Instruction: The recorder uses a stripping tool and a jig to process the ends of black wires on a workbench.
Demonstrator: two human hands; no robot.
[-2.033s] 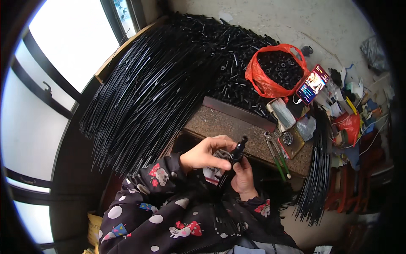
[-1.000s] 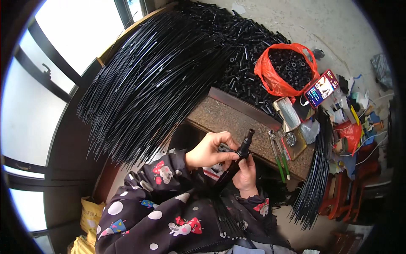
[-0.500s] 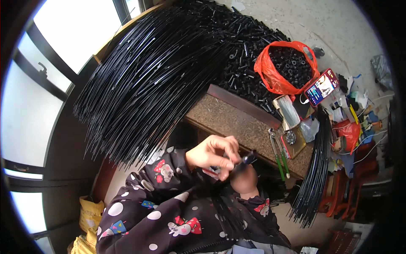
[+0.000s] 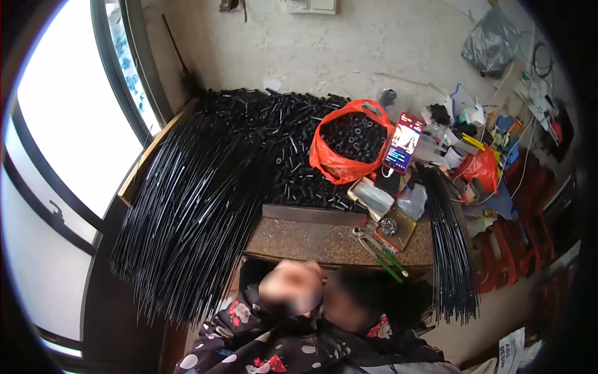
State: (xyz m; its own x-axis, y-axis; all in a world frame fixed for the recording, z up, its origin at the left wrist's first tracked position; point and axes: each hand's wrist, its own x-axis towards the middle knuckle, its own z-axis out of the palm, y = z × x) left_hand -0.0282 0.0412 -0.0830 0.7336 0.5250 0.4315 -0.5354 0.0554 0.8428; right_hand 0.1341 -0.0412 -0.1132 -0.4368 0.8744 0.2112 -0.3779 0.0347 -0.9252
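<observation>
Close to my body, below the table's front edge, both hands are blurred. My left hand (image 4: 291, 285) looks curled, its fingers smeared; what it touches, if anything, does not show. Just to its right, my right hand (image 4: 344, 308) is closed beside a dark, unclear shape (image 4: 358, 285). Thin black strands (image 4: 330, 344) lie against my patterned sleeves below it. A large bundle of long thin black rods (image 4: 187, 218) fans over the table's left side. Behind the dark bar (image 4: 314, 214) is a heap of short black tubes (image 4: 296, 140).
On the table (image 4: 293, 239), green-handled pincers (image 4: 379, 254) lie at the front right. A red plastic bag (image 4: 339, 168) holds small black rings; a phone (image 4: 405, 142) leans beside it. A second rod bundle (image 4: 448, 249) hangs over the right edge. Clutter (image 4: 473, 131) crowds the far right.
My view has turned and lifted, showing more wall. My left hand has come down from above the right hand to beside it. The dark piece seen between them earlier is now unclear.
</observation>
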